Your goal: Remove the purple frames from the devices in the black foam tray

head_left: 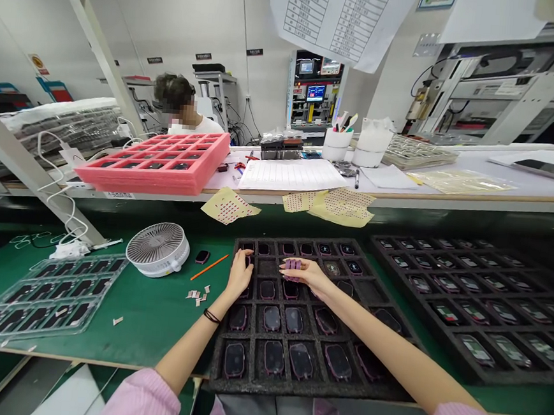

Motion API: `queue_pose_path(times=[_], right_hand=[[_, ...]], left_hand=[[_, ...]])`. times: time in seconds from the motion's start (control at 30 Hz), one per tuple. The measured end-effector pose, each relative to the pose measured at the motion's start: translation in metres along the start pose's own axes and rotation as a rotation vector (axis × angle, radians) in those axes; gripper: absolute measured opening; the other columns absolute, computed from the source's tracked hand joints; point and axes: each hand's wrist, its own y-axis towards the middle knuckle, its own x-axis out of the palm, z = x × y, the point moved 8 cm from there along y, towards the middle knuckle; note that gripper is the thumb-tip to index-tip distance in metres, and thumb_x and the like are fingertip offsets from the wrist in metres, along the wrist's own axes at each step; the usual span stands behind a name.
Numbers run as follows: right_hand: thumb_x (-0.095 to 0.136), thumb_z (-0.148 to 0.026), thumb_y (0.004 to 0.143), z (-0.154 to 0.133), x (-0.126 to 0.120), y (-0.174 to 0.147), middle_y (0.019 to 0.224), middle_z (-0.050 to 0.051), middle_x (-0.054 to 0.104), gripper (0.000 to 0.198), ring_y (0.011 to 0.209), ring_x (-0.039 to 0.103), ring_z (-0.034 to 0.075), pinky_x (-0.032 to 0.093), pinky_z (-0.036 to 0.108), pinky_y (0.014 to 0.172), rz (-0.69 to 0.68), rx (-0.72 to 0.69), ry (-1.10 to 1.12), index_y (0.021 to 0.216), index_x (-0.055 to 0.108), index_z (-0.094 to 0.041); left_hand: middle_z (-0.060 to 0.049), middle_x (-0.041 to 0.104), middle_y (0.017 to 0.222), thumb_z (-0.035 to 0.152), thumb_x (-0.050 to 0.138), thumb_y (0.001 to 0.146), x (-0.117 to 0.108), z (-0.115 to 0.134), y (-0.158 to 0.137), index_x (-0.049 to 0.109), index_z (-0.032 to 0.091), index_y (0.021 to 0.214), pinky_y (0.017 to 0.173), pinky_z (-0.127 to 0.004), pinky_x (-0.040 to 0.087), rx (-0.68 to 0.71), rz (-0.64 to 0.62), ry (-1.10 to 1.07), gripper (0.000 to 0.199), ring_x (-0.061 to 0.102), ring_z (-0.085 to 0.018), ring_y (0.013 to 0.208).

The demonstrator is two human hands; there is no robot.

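Note:
A black foam tray (263, 387) with square compartments lies in front of me, holding several smartwatches without straps, with dark screens and purple rims, such as one smartwatch (235, 359) at the near left. At the tray's far left, my left hand (239, 276) reaches into a compartment, its fingers closed around a smartwatch (248, 260) that they partly cover. Over the middle of the tray, my right hand (311, 274) pinches small purple watch bodies (293, 266) between thumb and fingers, seemingly stacked; their exact number is unclear. A few screens at the far right of the tray are lit.
Left on the green bench are a white fan (157, 249), a lone smartwatch (203, 256), an orange stick (209, 267), small pale scraps (197, 295) and a clear tray (44, 291). A second foam tray (444, 339) lies right. A pink foam tray (149, 181) overhangs the shelf; a person (184, 107) sits beyond.

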Motion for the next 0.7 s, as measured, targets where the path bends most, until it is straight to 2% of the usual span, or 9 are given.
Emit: queue_pose_path(times=[0.1, 0.17, 0.3, 0.4, 0.5, 0.63, 0.7], right_hand=[[0.087, -0.021, 0.046, -0.001, -0.001, 0.001, 0.089, 0.008, 0.075, 0.044, 0.076, 0.071, 0.021, 0.057, 0.036, 0.078, -0.029, 0.017, 0.012, 0.087, 0.072, -0.017], [0.087, -0.022, 0.046, -0.003, -0.002, 0.000, 0.090, 0.007, 0.075, 0.044, 0.078, 0.071, 0.021, 0.057, 0.035, 0.078, -0.056, 0.026, 0.021, 0.087, 0.072, -0.017], [0.087, -0.024, 0.046, -0.010, 0.003, -0.004, 0.087, 0.009, 0.075, 0.043, 0.080, 0.072, 0.023, 0.057, 0.037, 0.078, -0.150, 0.051, 0.015, 0.086, 0.071, -0.016], [0.087, -0.028, 0.046, -0.013, 0.009, -0.009, 0.082, 0.008, 0.074, 0.043, 0.079, 0.071, 0.024, 0.057, 0.037, 0.076, -0.207, 0.050, -0.003, 0.085, 0.071, -0.016], [0.085, -0.035, 0.050, -0.014, 0.004, -0.010, 0.079, 0.006, 0.073, 0.040, 0.075, 0.070, 0.022, 0.058, 0.036, 0.073, -0.188, 0.022, -0.033, 0.082, 0.070, -0.017], [0.067, -0.051, 0.072, -0.016, -0.019, -0.001, 0.080, 0.008, 0.072, 0.035, 0.072, 0.069, 0.021, 0.057, 0.037, 0.071, -0.066, -0.054, -0.115, 0.084, 0.068, -0.019], [0.055, -0.052, 0.080, -0.018, -0.034, 0.007, 0.080, 0.009, 0.072, 0.037, 0.073, 0.069, 0.022, 0.056, 0.040, 0.074, 0.015, -0.102, -0.196, 0.089, 0.067, -0.019]], left_hand=[[-0.015, 0.050, 0.127, -0.001, 0.049, 0.066, -0.001, 0.016, -0.002, 0.053, 0.015, 0.112, 0.112, -0.057, 0.018, 0.044, 0.003, 0.032, 0.049, 0.027, -0.032, 0.138], [-0.016, 0.042, 0.138, 0.000, 0.052, 0.068, 0.003, 0.038, -0.004, 0.049, 0.015, 0.121, 0.115, -0.056, 0.014, 0.152, -0.052, 0.034, 0.056, 0.020, -0.031, 0.141], [-0.013, 0.035, 0.147, 0.013, 0.060, 0.076, 0.028, 0.094, -0.021, 0.033, 0.023, 0.140, 0.113, -0.047, 0.028, 0.477, -0.397, -0.069, 0.070, 0.032, -0.026, 0.137], [-0.011, 0.049, 0.138, 0.019, 0.065, 0.077, 0.044, 0.115, -0.026, 0.041, 0.025, 0.136, 0.106, -0.043, 0.039, 0.531, -0.535, -0.132, 0.064, 0.047, -0.024, 0.127], [-0.009, 0.061, 0.125, 0.020, 0.069, 0.074, 0.051, 0.119, -0.018, 0.052, 0.022, 0.125, 0.099, -0.039, 0.045, 0.508, -0.511, -0.125, 0.054, 0.058, -0.023, 0.114], [-0.009, 0.064, 0.121, 0.024, 0.075, 0.069, 0.060, 0.106, -0.001, 0.056, 0.021, 0.121, 0.097, -0.037, 0.046, 0.463, -0.448, 0.036, 0.056, 0.060, -0.023, 0.110], [-0.009, 0.066, 0.117, 0.025, 0.077, 0.066, 0.064, 0.097, 0.007, 0.059, 0.021, 0.118, 0.093, -0.039, 0.047, 0.442, -0.439, 0.099, 0.056, 0.061, -0.025, 0.105]])
